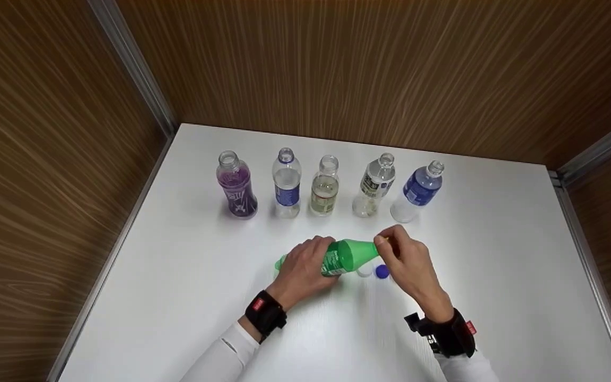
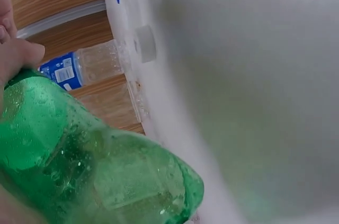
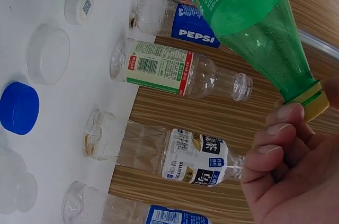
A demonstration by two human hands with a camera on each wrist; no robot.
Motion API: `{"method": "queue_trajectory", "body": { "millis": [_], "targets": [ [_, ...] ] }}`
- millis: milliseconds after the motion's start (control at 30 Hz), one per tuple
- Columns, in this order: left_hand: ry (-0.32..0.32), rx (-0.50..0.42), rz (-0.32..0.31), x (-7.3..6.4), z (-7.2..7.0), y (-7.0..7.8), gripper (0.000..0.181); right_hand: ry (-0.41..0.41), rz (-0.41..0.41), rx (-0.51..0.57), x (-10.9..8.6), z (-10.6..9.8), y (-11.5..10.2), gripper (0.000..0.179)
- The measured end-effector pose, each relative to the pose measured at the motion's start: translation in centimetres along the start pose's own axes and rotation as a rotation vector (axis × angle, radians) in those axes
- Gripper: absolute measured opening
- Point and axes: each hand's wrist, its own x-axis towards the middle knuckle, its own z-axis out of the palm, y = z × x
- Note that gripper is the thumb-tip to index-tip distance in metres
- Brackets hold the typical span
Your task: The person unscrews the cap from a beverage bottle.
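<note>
In the head view a green plastic bottle [image 1: 356,253] lies tilted above the table, its neck pointing right. My left hand [image 1: 305,268] grips it round the body. At the neck, my right hand [image 1: 409,262] pinches a yellow cap [image 3: 313,105] with thumb and fingers. From the right wrist the cap appears on the bottle's mouth; whether it is loose I cannot tell. Some liquid shows inside the green bottle [image 2: 106,150] in the left wrist view. Below the neck lie a blue cap [image 1: 382,271] and a white cap [image 3: 79,6].
Behind the hands several uncapped bottles stand in a row: a purple-filled one [image 1: 236,188] at left, a Pepsi bottle [image 1: 287,193], a pale-labelled one [image 1: 324,193], a Suntory tea bottle [image 1: 373,185] and a blue-labelled one [image 1: 418,191]. Wood-grain panels [image 1: 337,69] enclose the white table [image 1: 189,254].
</note>
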Motion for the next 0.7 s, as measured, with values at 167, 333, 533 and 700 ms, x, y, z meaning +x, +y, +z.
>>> {"method": "queue_trajectory", "body": {
  "millis": [167,333,533,700],
  "targets": [
    [0.027,0.078,0.010,-0.03,0.13,-0.04,0.075,0.022,0.039,-0.031,0.02,0.16,0.17,0.014],
    [0.034,0.087,0.020,-0.07,0.17,-0.07,0.075,0.045,0.000,-0.016,-0.01,0.24,0.17,0.013],
    [0.017,0.031,0.011,-0.05,0.08,-0.10,0.071,0.056,-0.032,0.021,-0.08,0.21,0.00,0.008],
    [-0.012,-0.048,0.003,0.01,0.03,-0.13,0.067,0.039,-0.050,0.050,-0.09,0.03,-0.13,0.005]
  ]
}}
